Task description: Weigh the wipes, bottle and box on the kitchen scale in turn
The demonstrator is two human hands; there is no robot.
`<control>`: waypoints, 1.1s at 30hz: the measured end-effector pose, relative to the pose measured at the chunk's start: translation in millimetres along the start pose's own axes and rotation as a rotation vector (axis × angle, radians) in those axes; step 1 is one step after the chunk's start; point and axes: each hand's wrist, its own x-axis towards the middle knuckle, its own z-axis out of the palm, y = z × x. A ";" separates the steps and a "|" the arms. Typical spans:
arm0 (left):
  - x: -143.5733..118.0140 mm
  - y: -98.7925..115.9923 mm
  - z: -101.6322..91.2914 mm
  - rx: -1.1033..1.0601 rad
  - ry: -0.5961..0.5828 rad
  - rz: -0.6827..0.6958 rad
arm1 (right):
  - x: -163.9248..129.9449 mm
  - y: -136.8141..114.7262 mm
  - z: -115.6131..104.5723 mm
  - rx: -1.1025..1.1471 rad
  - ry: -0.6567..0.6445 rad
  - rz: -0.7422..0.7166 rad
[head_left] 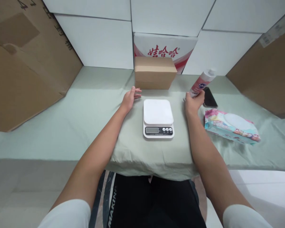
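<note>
A white and pink bottle [201, 83] with a white cap is gripped near its lower end by my right hand [194, 102]. The bottle leans up and to the right. On the left, my left hand [130, 98] is held with its fingers stretched out and nothing in them, just in front of the small brown box [155, 74]. Between my two hands lies a white kitchen scale [158, 112] with a bare platform. Its dark display and buttons face me, and I cannot make out any reading.
Right of the scale are a pack of wet wipes [231, 126] and a dark phone [210, 98]. A white and red carton [165, 47] stands behind the brown box. Large cardboard boxes flank the green tablecloth [90, 104] at left [30, 69] and right [268, 72].
</note>
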 end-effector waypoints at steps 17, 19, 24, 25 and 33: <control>2.9 -3.4 -1.2 -0.006 -0.024 0.013 | -67.9 -96.7 19.7 0.355 -0.678 -0.170; 2.8 -3.2 -0.8 -0.004 -0.019 0.015 | -68.5 -96.5 19.0 0.356 -0.692 -0.174; 0.8 -0.4 -0.2 -0.015 -0.003 0.023 | -67.8 -96.9 18.8 0.379 -0.776 -0.173; 0.5 0.5 -0.1 -0.015 -0.001 0.019 | -65.4 -95.6 19.0 0.417 -0.765 -0.171; -1.3 8.0 2.2 0.011 0.021 -0.023 | -25.9 -51.1 20.5 0.471 0.051 0.121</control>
